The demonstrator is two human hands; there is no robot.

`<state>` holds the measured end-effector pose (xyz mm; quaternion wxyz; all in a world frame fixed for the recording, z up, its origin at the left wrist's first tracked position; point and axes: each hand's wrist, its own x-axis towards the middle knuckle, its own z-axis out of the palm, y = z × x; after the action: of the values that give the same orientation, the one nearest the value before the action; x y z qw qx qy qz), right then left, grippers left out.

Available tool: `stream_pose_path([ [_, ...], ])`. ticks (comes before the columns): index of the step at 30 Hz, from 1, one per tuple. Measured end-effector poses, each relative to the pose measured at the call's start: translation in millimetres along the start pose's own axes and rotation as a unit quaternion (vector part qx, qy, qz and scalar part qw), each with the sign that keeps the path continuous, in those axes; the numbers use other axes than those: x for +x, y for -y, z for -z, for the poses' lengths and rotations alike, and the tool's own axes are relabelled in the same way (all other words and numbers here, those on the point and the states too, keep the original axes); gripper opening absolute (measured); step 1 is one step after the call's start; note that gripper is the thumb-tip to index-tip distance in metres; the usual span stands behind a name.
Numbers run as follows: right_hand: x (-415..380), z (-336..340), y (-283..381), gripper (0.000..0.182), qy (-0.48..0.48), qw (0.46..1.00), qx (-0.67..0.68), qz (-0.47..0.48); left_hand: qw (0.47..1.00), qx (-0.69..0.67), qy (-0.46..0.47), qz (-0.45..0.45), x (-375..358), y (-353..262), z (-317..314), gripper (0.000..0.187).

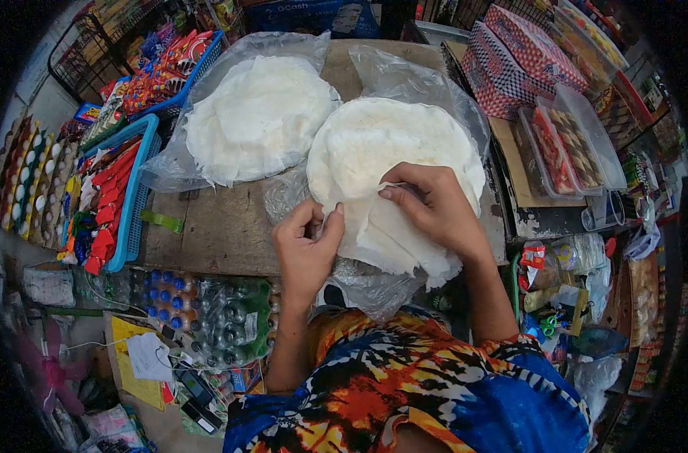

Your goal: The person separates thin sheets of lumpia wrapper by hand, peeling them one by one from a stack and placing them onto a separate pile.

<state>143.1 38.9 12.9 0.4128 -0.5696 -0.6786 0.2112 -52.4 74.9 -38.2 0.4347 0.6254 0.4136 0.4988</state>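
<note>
Thin, round white sheets that look like spring roll wrappers lie in two stacks on plastic. The near stack is under my hands, and the far stack lies to its left. A loose, ragged-edged wrapper hangs over the near stack's front edge. My right hand pinches its upper edge between thumb and fingers. My left hand is closed, thumb and index fingertips at the wrapper's left edge. The layers below are partly hidden by my hands.
Both stacks lie on a worn wooden table. At left are a blue basket of packets and egg trays. Checkered boxes and clear containers stand at right. Capped bottles sit below the table's front edge.
</note>
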Motion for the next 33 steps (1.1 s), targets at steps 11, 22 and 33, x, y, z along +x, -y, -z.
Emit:
stream_pose_path([
  [11, -4.0, 15.7, 11.8, 0.018, 0.024, 0.999, -0.007, -0.029, 0.998, 0.043, -0.005, -0.048, 1.3, -9.8, 7.7, 0.017],
  [22, 21.5, -3.5, 34.1, 0.032, 0.05, 0.995, -0.087, -0.005, 0.998, -0.014, 0.016, -0.059, 17.9, -6.3, -6.1, 0.019],
  [33, 23.6, 13.4, 5.2, 0.024, -0.028, 0.998, -0.034, -0.039, 0.997, -0.029, -0.063, 0.039, 13.4, -7.6, 16.1, 0.007],
])
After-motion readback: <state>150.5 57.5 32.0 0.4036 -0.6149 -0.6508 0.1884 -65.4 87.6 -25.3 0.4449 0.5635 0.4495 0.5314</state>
